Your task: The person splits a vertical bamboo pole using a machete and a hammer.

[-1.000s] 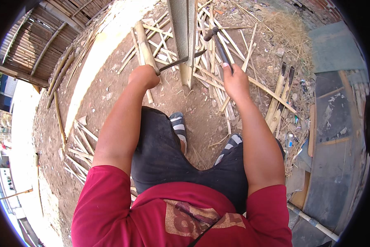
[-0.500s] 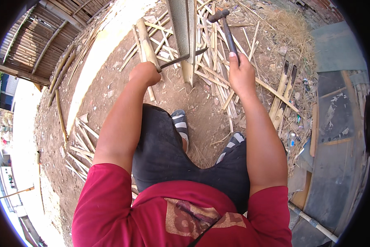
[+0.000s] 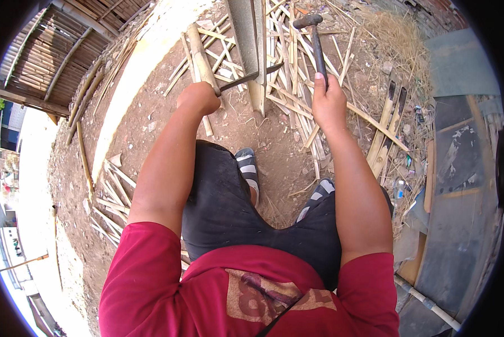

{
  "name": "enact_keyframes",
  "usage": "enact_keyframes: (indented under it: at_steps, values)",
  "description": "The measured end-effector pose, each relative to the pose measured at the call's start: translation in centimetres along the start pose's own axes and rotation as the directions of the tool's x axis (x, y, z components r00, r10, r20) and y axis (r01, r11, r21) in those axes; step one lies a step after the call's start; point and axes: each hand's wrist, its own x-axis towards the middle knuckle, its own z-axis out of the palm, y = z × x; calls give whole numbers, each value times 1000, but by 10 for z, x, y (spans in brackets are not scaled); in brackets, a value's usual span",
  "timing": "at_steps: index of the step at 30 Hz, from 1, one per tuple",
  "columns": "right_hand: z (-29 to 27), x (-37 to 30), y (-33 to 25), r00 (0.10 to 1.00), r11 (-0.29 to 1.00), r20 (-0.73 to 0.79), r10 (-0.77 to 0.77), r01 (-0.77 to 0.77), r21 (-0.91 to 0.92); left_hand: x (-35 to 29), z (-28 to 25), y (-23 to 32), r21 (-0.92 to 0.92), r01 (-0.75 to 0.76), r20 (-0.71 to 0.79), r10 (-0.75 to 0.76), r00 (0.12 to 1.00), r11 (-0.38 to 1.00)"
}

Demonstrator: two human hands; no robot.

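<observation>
My left hand is closed at the near end of a long dark blade, probably a machete; its handle is hidden in my fist. The blade points right and slightly away, crossing a grey channelled post low down, with its tip showing past the right side. The end of a thick pale bamboo pole meets the blade beside my fist; whether they are joined, I cannot tell. In my right hand is a hammer, held by its dark handle, head up and away, right of the post.
Split bamboo strips lie heaped around the post, with another pile at left. Two dark-ended slats rest at right beside dry straw and dark sheets. My sandalled feet stand on bare earth. A bamboo wall rises far left.
The hammer head has swung a little to the right, leaving its handle more upright. My left hand, the blade and the pole have hardly moved.
</observation>
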Motion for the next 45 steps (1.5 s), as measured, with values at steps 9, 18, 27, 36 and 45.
enact_keyframes:
  at_steps: [9, 18, 27, 36, 45]
  values:
    - [-2, 10, -9, 996, 992, 58, -65, 71, -105, -4, -2, 1, -5, 25, 2, -25, 1000, 1000]
    - [39, 2, 52, 982, 966, 187, 32, 17, -259, 8, 8, -5, 87, -33, -19, 35, 999, 996]
    - [0, 9, -11, 999, 999, 52, 0, 1, -34, 17, 13, 11, 53, -78, 31, 76, 997, 996]
    - [-2, 17, -10, 998, 999, 57, -29, 30, -24, 17, 20, 10, 83, -51, 66, 46, 997, 995]
    - [36, 5, 52, 986, 965, 163, 38, 6, -261, 14, 11, 8, 75, -53, 70, 48, 996, 996]
